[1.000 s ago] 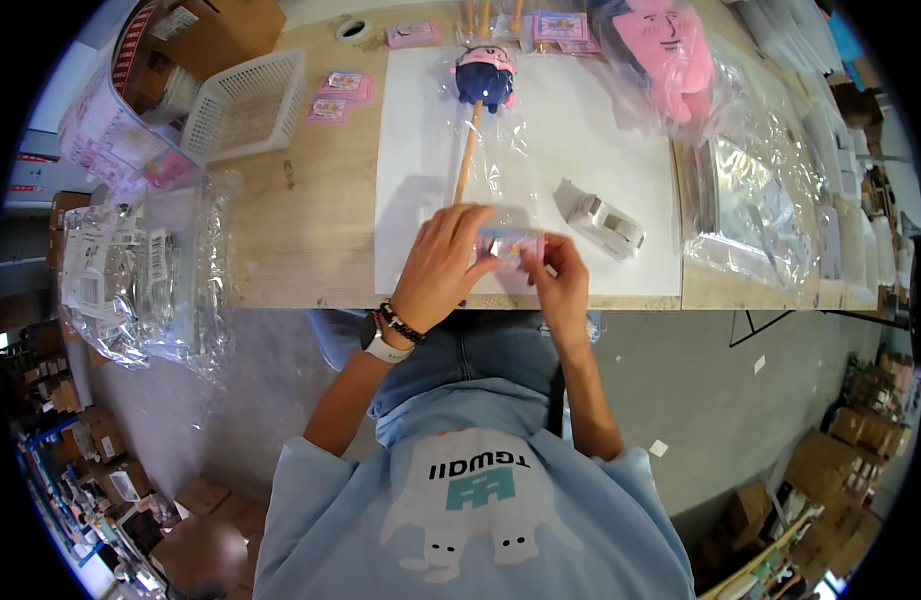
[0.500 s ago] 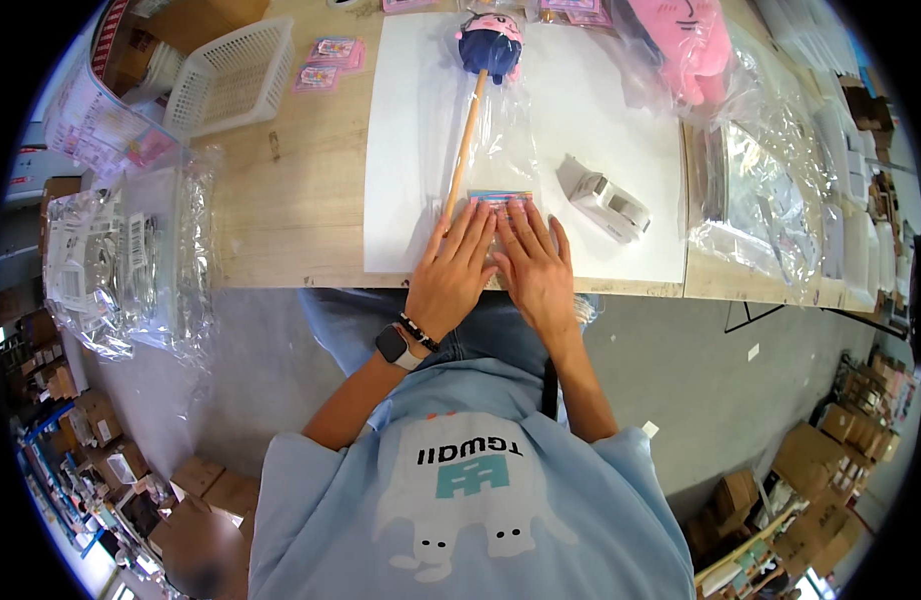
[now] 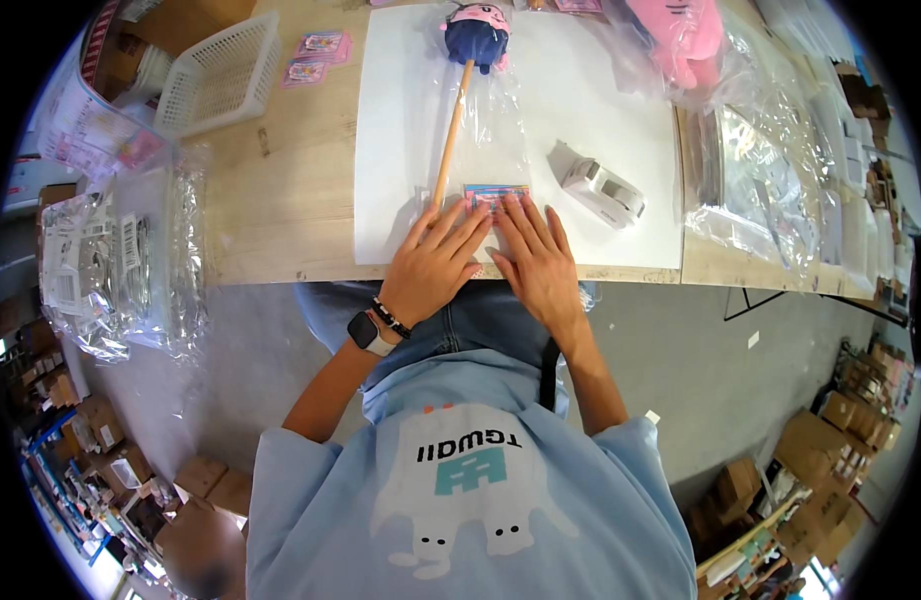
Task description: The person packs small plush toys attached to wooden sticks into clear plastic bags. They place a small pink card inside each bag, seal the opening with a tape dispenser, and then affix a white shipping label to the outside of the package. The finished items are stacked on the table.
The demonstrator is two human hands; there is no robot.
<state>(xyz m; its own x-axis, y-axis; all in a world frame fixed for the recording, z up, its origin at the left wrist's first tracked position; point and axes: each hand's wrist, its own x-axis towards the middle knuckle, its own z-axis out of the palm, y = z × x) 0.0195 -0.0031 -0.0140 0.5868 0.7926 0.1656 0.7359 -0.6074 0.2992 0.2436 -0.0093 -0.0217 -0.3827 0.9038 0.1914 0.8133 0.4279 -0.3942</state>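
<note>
My left hand and my right hand lie palm down with fingers spread, their fingertips on a pink-and-blue printed card at the lower end of a clear plastic bag. A plush toy in navy and pink is inside the bag, atop a wooden stick, whose lower end reaches under or beside my left fingertips. All rest on a white sheet near the table's front edge. A white tape dispenser sits right of my right hand.
A white basket, pink cards and plastic packages occupy the wooden table's left. A bagged pink plush and clear bags lie right. Behind me are boxes and, lower left, a blurred person.
A second ago my hands gripped the small pink card at different heights. They have since opened and moved side by side, pressing flat on it. The view has also shifted slightly.
</note>
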